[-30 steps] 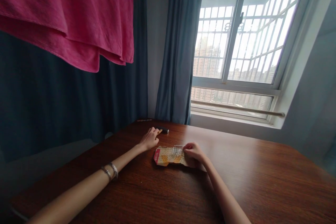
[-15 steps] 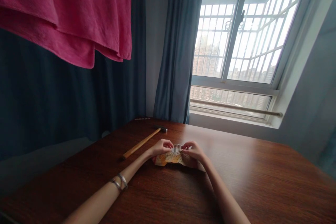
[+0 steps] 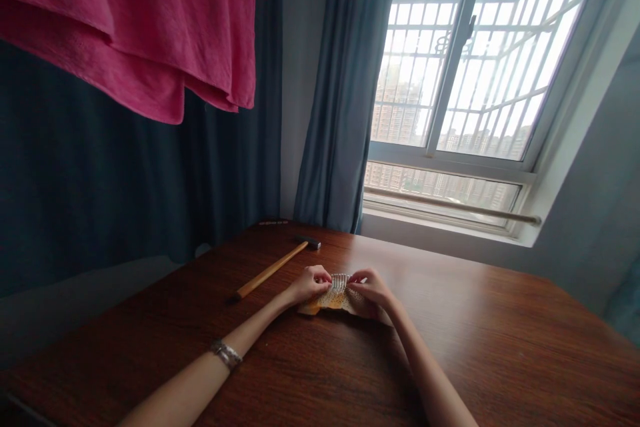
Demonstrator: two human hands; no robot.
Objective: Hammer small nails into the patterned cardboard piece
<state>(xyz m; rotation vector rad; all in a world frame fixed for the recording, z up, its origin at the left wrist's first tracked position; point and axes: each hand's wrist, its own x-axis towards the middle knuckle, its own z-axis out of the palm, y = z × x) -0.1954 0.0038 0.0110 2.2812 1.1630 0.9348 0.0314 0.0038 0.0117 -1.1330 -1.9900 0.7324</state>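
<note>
Low over the table, my left hand (image 3: 316, 283) is closed in a pinch at the left end of a row of thin, pale, nail-like rods (image 3: 340, 281). The right end of that row is pinched by my right hand (image 3: 369, 285). Below the rods spreads a crumpled, dotted cream-and-orange sheet (image 3: 336, 301), which both hands partly cover. Whether the rods are fixed to the sheet is too small to tell. A hammer (image 3: 273, 271) with a wooden handle and dark head lies to the left of my left hand, apart from it.
The brown wooden table (image 3: 500, 320) reaches back to a blue-grey curtain (image 3: 333, 113) and a barred window (image 3: 450, 80). A pink towel (image 3: 150, 27) hangs at the upper left, well above the tabletop.
The view has shifted slightly. My left hand and wrist have turned a little, and less of the sheet's left end shows. Both hands keep their pinch; the hammer lies still.
</note>
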